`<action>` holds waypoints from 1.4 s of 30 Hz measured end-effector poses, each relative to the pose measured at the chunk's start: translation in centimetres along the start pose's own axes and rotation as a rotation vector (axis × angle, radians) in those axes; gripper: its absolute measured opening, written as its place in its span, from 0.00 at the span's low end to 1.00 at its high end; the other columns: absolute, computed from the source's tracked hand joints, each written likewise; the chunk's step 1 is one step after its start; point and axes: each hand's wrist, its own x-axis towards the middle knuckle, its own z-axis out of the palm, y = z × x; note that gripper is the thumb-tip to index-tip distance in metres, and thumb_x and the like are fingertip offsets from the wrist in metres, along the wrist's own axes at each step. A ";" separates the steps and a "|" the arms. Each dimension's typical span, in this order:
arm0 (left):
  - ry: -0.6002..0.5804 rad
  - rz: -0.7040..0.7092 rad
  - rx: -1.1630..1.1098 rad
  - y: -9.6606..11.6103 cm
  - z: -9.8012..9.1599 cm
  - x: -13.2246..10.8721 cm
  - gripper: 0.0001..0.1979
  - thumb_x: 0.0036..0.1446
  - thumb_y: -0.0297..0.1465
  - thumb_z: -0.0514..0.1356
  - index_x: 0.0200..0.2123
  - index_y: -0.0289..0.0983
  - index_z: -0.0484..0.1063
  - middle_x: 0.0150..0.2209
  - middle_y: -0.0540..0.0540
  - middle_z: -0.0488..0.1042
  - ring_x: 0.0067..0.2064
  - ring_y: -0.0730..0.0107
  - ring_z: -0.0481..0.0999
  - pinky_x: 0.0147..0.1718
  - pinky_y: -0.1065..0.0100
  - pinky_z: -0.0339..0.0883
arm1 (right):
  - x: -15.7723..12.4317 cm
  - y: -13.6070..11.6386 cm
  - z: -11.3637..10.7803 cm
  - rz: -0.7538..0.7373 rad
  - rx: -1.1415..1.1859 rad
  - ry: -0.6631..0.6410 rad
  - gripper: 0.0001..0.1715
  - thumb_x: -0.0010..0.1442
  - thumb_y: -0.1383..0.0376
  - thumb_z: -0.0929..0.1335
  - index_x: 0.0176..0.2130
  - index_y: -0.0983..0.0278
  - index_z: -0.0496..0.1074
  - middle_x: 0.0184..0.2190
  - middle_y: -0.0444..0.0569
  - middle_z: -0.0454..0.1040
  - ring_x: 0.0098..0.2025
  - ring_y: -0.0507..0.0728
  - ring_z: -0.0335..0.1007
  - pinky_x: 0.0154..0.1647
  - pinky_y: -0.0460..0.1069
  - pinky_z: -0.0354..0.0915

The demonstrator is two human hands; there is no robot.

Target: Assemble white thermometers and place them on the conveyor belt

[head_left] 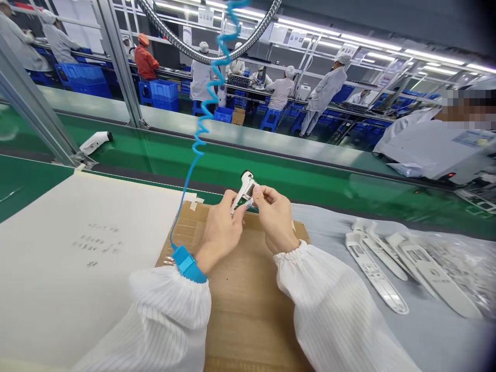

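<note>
My left hand [221, 227], with a blue wrist strap [188, 264] at its cuff, is closed around the lower part of a white handheld device [245, 186]. The device looks like an infrared thermometer with a dark tip, its inner parts and a bit of green board exposed. At its right side the fingers of my right hand [276, 214] pinch its edge near a small dark panel; whether a separate small part is between them I cannot tell. Both hands are above the far edge of a brown cardboard sheet [251, 310].
White plastic shell halves [377, 271] and a clear bag of small parts [449, 258] lie right. A green conveyor belt [166, 155] runs beyond, carrying another white device [95, 143]. A coiled blue cord [209, 98] hangs ahead. A co-worker [434, 134] sits across at right.
</note>
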 end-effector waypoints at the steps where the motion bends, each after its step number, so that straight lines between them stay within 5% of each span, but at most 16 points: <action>1: 0.018 -0.010 0.065 0.1 0.0 0.0 0.04 0.65 0.32 0.54 0.42 0.41 0.67 0.28 0.51 0.76 0.32 0.64 0.76 0.32 0.67 0.60 | -0.2 0.0 0.2 0.051 0.027 -0.001 0.28 0.51 0.43 0.73 0.32 0.64 0.73 0.27 0.44 0.70 0.28 0.51 0.61 0.31 0.49 0.58; 6: 0.140 -0.138 0.358 -0.5 -0.4 0.7 0.06 0.64 0.32 0.53 0.42 0.42 0.68 0.32 0.44 0.77 0.36 0.55 0.77 0.34 0.64 0.60 | -1.0 0.0 0.5 0.053 -0.002 -0.101 0.24 0.54 0.45 0.71 0.31 0.64 0.71 0.27 0.44 0.68 0.29 0.52 0.59 0.32 0.49 0.57; 9: 0.182 -0.193 0.271 -1.0 -0.8 1.2 0.05 0.63 0.31 0.55 0.41 0.41 0.69 0.33 0.45 0.77 0.37 0.58 0.77 0.36 0.64 0.62 | -0.7 0.2 0.3 -0.133 -0.173 -0.119 0.18 0.61 0.50 0.68 0.32 0.62 0.70 0.29 0.45 0.70 0.31 0.53 0.60 0.34 0.50 0.58; 14: 0.082 -0.136 0.156 -0.7 -1.0 0.9 0.05 0.62 0.30 0.56 0.41 0.42 0.70 0.30 0.49 0.76 0.33 0.63 0.75 0.33 0.67 0.61 | 1.7 0.3 -0.8 -0.639 -0.632 -0.086 0.07 0.65 0.59 0.66 0.41 0.59 0.73 0.41 0.49 0.75 0.35 0.56 0.65 0.40 0.54 0.57; 19: 0.020 -0.069 0.097 -1.0 -0.5 0.9 0.05 0.61 0.29 0.56 0.38 0.42 0.71 0.31 0.48 0.77 0.31 0.64 0.74 0.30 0.67 0.60 | 3.4 -0.3 -3.4 -0.952 -1.095 -0.185 0.13 0.69 0.64 0.63 0.33 0.58 0.72 0.35 0.45 0.77 0.37 0.57 0.65 0.49 0.59 0.50; 22: -0.001 -0.171 -0.242 -1.1 -0.5 1.3 0.04 0.62 0.29 0.55 0.39 0.38 0.68 0.36 0.46 0.79 0.28 0.71 0.74 0.29 0.68 0.63 | 2.7 -0.3 -4.3 -0.807 -0.992 -0.218 0.12 0.67 0.64 0.64 0.30 0.60 0.70 0.32 0.45 0.75 0.36 0.57 0.64 0.47 0.57 0.52; 27: -0.043 -0.203 -0.465 -0.8 -0.6 1.3 0.06 0.64 0.31 0.56 0.42 0.36 0.67 0.42 0.42 0.80 0.32 0.72 0.76 0.28 0.71 0.62 | 0.5 -0.2 -2.8 -0.298 -0.370 -0.146 0.12 0.63 0.55 0.68 0.36 0.61 0.72 0.35 0.46 0.74 0.35 0.55 0.66 0.37 0.51 0.60; 31: -0.006 -0.041 -0.288 -0.6 -0.2 0.6 0.04 0.64 0.32 0.56 0.41 0.38 0.67 0.38 0.46 0.80 0.33 0.69 0.78 0.33 0.69 0.64 | -0.5 -0.8 -0.5 -0.064 -0.011 -0.085 0.21 0.56 0.48 0.72 0.33 0.63 0.73 0.30 0.45 0.73 0.31 0.52 0.65 0.34 0.49 0.63; 36: 0.076 0.052 0.101 -0.2 0.0 -0.2 0.05 0.65 0.33 0.53 0.41 0.42 0.67 0.30 0.50 0.76 0.32 0.64 0.76 0.28 0.68 0.56 | -0.6 -0.2 0.5 0.181 0.095 0.051 0.29 0.43 0.43 0.77 0.33 0.64 0.77 0.28 0.45 0.73 0.26 0.50 0.60 0.26 0.48 0.58; 42: 0.101 0.034 0.337 -0.3 0.0 0.0 0.07 0.67 0.35 0.50 0.43 0.42 0.66 0.32 0.47 0.77 0.34 0.59 0.76 0.29 0.67 0.55 | -0.6 0.5 0.8 0.145 0.079 -0.022 0.31 0.46 0.38 0.73 0.29 0.62 0.73 0.21 0.43 0.68 0.25 0.51 0.59 0.26 0.49 0.54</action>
